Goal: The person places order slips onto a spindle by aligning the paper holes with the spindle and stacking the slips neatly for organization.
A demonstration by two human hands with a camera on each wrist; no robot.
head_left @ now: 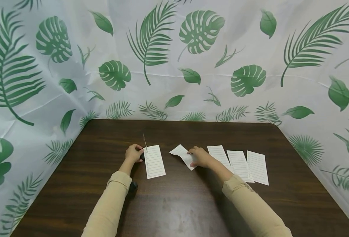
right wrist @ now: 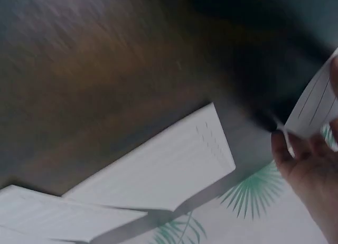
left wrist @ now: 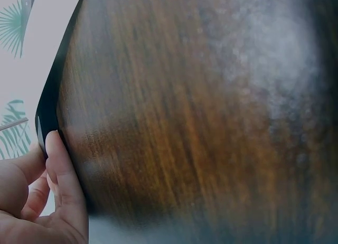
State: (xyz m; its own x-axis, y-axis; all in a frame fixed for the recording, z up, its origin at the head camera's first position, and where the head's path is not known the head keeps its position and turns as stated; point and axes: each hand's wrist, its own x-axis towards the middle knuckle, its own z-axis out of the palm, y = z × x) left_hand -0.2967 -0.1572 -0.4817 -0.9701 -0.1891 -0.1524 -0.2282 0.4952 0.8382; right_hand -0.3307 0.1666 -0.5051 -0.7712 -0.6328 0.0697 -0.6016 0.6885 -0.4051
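Note:
My left hand (head_left: pixel 134 153) grips the black base (head_left: pixel 142 156) of what looks like a bill spike, its thin rod (head_left: pixel 145 142) rising at the upper left corner of a lined paper slip (head_left: pixel 155 162). Fingertips pinch the dark base edge (left wrist: pixel 48 104) under the white slip (left wrist: pixel 50 40) in the left wrist view. To the right, my right hand (head_left: pixel 202 157) pinches another lined paper slip (head_left: pixel 184 154), bent and raised at its far end. Only part of that slip (right wrist: pixel 314 99) shows in the right wrist view, between thumb and fingers.
Three more lined slips, a left one (head_left: pixel 218 154), a middle one (head_left: pixel 239 163) and a right one (head_left: pixel 258 168), lie on the dark wood table (head_left: pixel 174 197), right of my right hand. A leaf-print cloth (head_left: pixel 168 65) hangs behind the table.

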